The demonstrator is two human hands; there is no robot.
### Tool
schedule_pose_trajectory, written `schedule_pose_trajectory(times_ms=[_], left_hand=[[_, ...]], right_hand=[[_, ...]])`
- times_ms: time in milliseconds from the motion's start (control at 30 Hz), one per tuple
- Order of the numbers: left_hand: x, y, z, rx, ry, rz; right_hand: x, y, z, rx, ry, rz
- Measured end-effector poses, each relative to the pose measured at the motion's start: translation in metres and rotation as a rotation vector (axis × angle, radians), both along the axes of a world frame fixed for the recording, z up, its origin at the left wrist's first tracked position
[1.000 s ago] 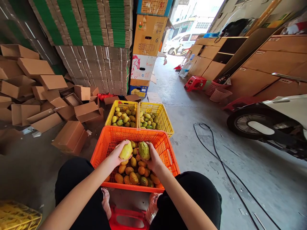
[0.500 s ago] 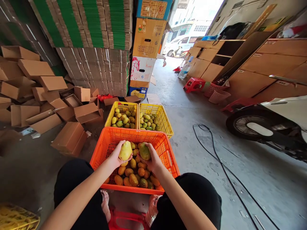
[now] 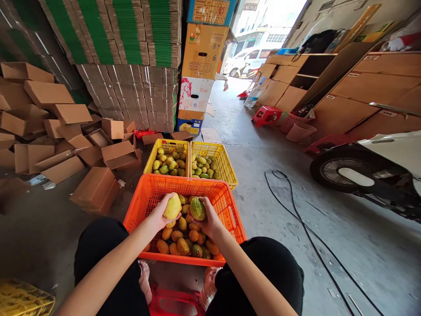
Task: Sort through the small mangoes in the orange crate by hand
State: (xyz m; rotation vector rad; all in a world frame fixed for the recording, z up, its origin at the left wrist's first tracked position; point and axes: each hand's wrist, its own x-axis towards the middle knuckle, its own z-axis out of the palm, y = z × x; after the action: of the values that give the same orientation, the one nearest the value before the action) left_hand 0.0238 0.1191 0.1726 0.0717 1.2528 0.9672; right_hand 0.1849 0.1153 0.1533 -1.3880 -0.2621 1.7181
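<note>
My left hand [image 3: 161,214] is wrapped round a pale yellow papaya [image 3: 172,206], its fingers curled under the fruit. A greener papaya with mottled, ridged skin [image 3: 198,208] sits in my right hand [image 3: 209,217], thumb on top and fingers below. Both hands are a little apart, side by side over an orange plastic crate [image 3: 232,206]. In that crate lie many orange and yellow-green papayas [image 3: 183,246], partly covered from view by my hands and forearms.
Behind the orange crate stand two yellow crates [image 3: 226,164] holding greenish papayas. Loose open cartons [image 3: 95,191] litter the floor at left, before stacked flat cardboard [image 3: 128,92]. At right are a black cable [image 3: 292,204], a motorbike wheel [image 3: 342,169] and a red stool [image 3: 266,115].
The papaya in my right hand has turned, so that its green, ridged side now shows. My left hand and its papaya have hardly moved.
</note>
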Motion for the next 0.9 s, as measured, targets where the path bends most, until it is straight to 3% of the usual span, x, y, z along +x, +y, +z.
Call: schedule_pose_trajectory(times_ms=[233,433,733,900], left_hand=[[-0.0006,0.0012,0.0014,-0.067,-0.015,-0.011],[-0.0034,0.0019,-0.0034,-0.083,-0.080,-0.093],[-0.0034,0.0016,-0.0035,-0.067,-0.104,-0.127],[-0.0023,-0.0001,-0.0022,-0.033,-0.093,-0.138]], right_hand=[[-0.0015,-0.0030,-0.0002,0.122,-0.056,0.075],[-0.0003,-0.0012,-0.0051,0.121,-0.025,0.100],[-0.0019,0.0011,-0.0030,0.026,-0.008,0.011],[-0.0024,-0.0017,-0.0040,0.156,-0.071,0.041]])
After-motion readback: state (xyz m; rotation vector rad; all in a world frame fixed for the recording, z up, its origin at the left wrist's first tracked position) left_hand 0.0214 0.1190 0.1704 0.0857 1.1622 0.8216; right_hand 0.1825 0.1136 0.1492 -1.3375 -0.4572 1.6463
